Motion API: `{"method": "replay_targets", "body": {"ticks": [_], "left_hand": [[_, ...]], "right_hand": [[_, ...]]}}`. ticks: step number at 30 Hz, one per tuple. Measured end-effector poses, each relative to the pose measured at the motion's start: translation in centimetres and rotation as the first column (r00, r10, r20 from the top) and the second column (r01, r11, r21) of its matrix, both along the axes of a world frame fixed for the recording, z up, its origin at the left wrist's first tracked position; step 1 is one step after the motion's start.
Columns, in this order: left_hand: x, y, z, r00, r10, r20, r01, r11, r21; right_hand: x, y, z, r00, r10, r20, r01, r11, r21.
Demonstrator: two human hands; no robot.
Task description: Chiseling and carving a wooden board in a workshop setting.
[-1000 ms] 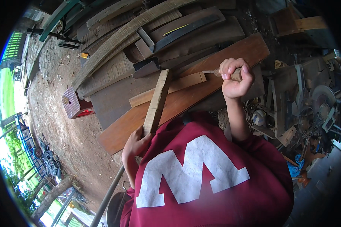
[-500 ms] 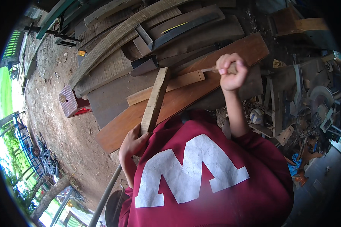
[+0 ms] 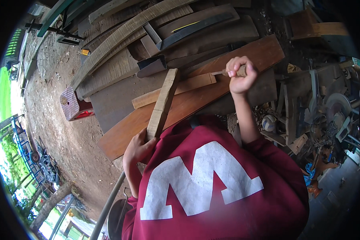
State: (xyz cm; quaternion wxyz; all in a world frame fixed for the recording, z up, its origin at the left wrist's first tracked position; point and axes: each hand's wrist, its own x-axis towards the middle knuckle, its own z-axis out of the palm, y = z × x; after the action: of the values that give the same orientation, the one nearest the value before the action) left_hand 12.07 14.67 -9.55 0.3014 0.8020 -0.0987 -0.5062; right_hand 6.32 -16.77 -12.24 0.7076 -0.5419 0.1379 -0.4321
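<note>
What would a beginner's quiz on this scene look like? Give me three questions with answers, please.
1. True or false: the left hand is empty.
2. Multiple choice: what does the right hand grip? (a) a ball; (b) a wooden-handled tool; (c) a cup.
3. Fill in: the sweatshirt is dark ____ with a white design.

Key: 1. False; it holds a wooden bar. 2. b. 3. red.
</note>
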Motion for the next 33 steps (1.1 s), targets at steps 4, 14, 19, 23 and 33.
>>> {"method": "replay_targets", "body": {"ticks": [4, 14, 19, 23, 33], "left_hand": [[0.0, -0.3, 0.3, 1.0, 0.002, -0.01, -0.002, 1.0, 0.027], [0.0, -0.2, 0.3, 1.0, -0.019, -0.002, 0.019, 1.0, 0.004], [0.0, -0.4, 0.4, 1.0, -0.02, -0.009, 0.02, 1.0, 0.022], [-0.2, -0.2, 0.3, 1.0, -0.015, 0.007, 0.015, 1.0, -0.003], [-0.1, -0.2, 0.0, 1.0, 0.004, -0.008, -0.004, 1.0, -0.018]], "right_hand": [[0.1, -0.4, 0.3, 1.0, -0.005, -0.022, 0.006, 0.999, 0.049], [0.4, 0.0, 2.1, 0.995, 0.002, 0.099, 0.0, 1.0, -0.014], [0.5, -0.2, -0.1, 1.0, 0.005, -0.007, -0.005, 0.999, -0.035], [0.6, -0.9, 2.5, 0.996, 0.04, 0.08, -0.037, 0.999, -0.037], [-0.4, 0.5, 2.0, 0.997, 0.05, 0.055, -0.05, 0.999, 0.001]]}}
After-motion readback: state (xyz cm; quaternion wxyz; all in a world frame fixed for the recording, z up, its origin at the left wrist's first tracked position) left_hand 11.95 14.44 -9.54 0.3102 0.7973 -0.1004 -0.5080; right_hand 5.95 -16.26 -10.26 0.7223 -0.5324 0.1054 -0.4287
